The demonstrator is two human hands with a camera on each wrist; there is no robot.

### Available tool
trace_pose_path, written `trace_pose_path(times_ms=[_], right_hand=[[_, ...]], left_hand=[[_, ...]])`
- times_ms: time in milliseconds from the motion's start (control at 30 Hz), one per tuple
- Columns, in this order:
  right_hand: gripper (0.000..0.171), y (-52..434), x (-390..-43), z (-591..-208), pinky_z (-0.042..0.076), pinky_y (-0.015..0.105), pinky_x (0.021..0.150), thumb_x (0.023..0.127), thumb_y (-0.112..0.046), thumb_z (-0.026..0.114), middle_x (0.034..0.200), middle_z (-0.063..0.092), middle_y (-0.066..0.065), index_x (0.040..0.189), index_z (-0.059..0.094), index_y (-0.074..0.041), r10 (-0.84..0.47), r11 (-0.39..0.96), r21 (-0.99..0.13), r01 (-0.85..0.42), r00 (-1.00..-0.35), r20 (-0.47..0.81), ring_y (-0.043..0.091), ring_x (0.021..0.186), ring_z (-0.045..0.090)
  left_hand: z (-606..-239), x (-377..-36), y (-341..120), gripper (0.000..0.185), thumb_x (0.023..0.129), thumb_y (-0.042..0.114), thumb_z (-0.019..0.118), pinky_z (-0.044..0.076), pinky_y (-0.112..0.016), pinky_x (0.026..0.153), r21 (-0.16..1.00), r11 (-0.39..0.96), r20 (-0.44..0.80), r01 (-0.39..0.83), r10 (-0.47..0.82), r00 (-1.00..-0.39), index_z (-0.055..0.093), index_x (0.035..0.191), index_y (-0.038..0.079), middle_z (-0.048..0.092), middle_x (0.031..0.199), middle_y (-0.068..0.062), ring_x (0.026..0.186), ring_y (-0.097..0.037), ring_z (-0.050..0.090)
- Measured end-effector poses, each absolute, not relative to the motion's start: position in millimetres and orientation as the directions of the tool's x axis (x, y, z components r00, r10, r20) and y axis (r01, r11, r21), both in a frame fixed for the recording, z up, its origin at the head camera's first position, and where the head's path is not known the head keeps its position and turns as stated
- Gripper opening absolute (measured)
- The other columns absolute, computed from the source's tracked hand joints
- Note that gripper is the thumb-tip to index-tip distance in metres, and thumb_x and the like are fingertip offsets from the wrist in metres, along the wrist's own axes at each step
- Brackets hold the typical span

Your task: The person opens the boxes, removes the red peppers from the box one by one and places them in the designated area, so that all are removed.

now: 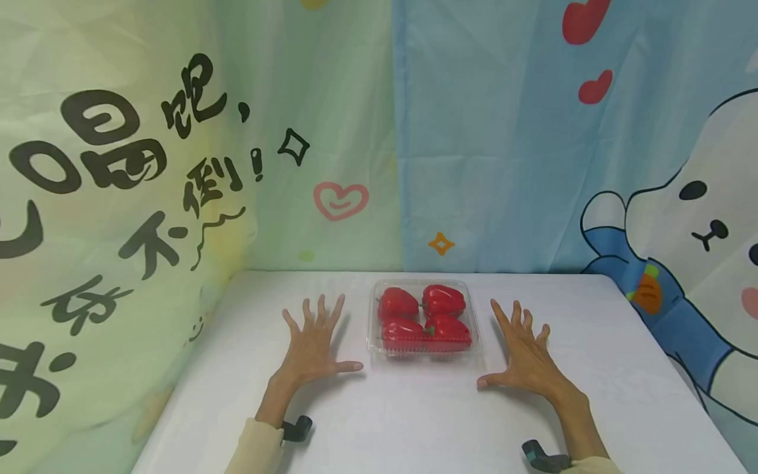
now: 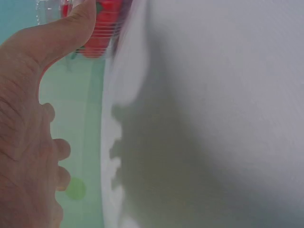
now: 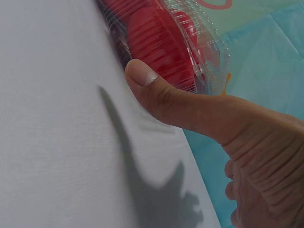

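Clear box point(image 1: 424, 320) at mid-desk, lid closed, holding four red peppers point(image 1: 424, 316) in two rows of two. Ribbed plastic and red flesh visible close up in the right wrist view point(image 3: 161, 47); only a red corner of the box point(image 2: 97, 33) caught at the top of the left wrist view.

Left hand point(image 1: 312, 345) flat on the desk point(image 1: 414, 421) just left of the box, fingers straight and spread, thumb pointing toward the box, holding nothing. Right hand point(image 1: 524, 355) mirrored just right of the box, fingers likewise spread, thumb turned inward, also holding nothing. Both hands apart from the box in the head view, a strip of white cloth showing on either side. Thumb tip of the right hand point(image 3: 204, 118) close against the box's lower edge in its wrist view; touching or not, cannot tell.

Bare white desk in front of the box and out to both sides. Back edge just behind the box, met by printed curtains: green point(image 1: 148, 164) on the left, blue point(image 1: 503, 131) on the right. Curtains draped along the side edges too.

Left wrist view blurred; fingers of the left hand point(image 2: 28, 156) cut off at the frame edge. Forearms cropped at the bottom of the head view, a dark strap at each wrist.
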State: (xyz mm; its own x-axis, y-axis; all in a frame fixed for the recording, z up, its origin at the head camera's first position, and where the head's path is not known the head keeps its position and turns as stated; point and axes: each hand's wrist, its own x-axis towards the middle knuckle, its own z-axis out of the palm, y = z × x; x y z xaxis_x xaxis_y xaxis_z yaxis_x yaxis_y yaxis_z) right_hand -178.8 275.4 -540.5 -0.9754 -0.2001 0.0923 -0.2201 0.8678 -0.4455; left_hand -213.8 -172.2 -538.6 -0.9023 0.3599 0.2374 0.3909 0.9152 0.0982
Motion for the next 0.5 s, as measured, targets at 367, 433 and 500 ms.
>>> trace_pose_path(times_ms=[367,433,500], right_hand=[[0.135,277.6,-170.9,-530.9,0.014,0.093,0.117,0.063,-0.063,0.099,0.172,0.029,0.038,0.171,0.031,-0.020,-0.193,0.882,-0.424,-0.205,-0.979,0.070,0.066,0.156,0.029],[0.119,277.7,-167.8,-525.5,0.023,0.088,0.118,0.070,-0.055,0.098,0.169,0.041,0.035,0.167,0.041,-0.018,-0.195,0.879,-0.428,-0.212,-0.977,0.082,0.060,0.153,0.041],[0.104,277.7,-165.4,-521.2,0.032,0.083,0.118,0.078,-0.045,0.097,0.164,0.050,0.031,0.164,0.047,-0.017,-0.193,0.872,-0.438,-0.220,-0.976,0.106,0.056,0.148,0.049]], left_hand=[[-540.3,-210.3,-170.7,0.120,0.086,0.063,0.084,0.029,-0.087,0.117,0.295,0.895,0.200,0.335,0.286,-0.937,0.018,0.176,0.018,0.029,0.176,-0.031,0.155,-0.061,0.040],[-539.6,-208.2,-169.1,0.105,0.094,0.048,0.083,0.049,-0.075,0.108,0.364,0.879,0.229,0.307,0.234,-0.945,0.024,0.175,0.016,0.034,0.175,-0.028,0.138,-0.054,0.060],[-538.4,-206.5,-166.9,0.087,0.098,0.036,0.081,0.062,-0.058,0.082,0.418,0.861,0.288,0.291,0.178,-0.941,0.037,0.170,0.013,0.051,0.165,-0.026,0.101,-0.043,0.074]])
